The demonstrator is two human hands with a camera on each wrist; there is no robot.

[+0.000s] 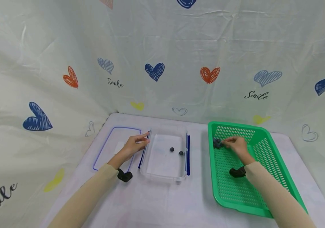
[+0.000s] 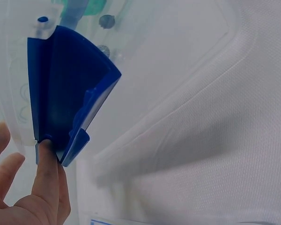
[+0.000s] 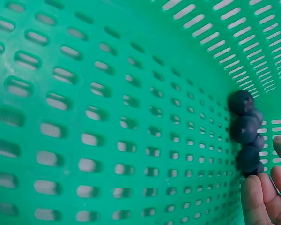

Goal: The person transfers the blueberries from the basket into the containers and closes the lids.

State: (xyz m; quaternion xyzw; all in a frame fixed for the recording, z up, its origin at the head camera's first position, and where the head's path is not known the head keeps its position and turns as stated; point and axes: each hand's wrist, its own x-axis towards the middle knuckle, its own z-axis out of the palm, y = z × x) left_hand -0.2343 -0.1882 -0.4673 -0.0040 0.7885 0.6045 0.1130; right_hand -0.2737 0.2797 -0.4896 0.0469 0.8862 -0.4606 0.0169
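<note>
The left hand [image 1: 135,145] partly hides the clear blue-rimmed rectangular lid [image 1: 114,139]; the right beige sleeve [image 1: 279,196] covers a corner of the green perforated plastic basket [image 1: 212,164]. In the right wrist view, the edge crops the right hand [image 3: 270,197], and the dark blue balls [image 3: 246,129] overlap past counting

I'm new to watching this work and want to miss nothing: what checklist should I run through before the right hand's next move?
1. Clear rectangular plastic box uncovered: ok; a clear blue-rimmed lid lies beside it.
2. Room inside: ok; just two small dark round fruits there.
3. Left hand at the box: ok; a fingertip touches the blue plastic flap.
4. Right hand at the dark fruit cluster in the green slotted plastic basket: ok.
5. Fruit firmly gripped: cannot tell.
</note>
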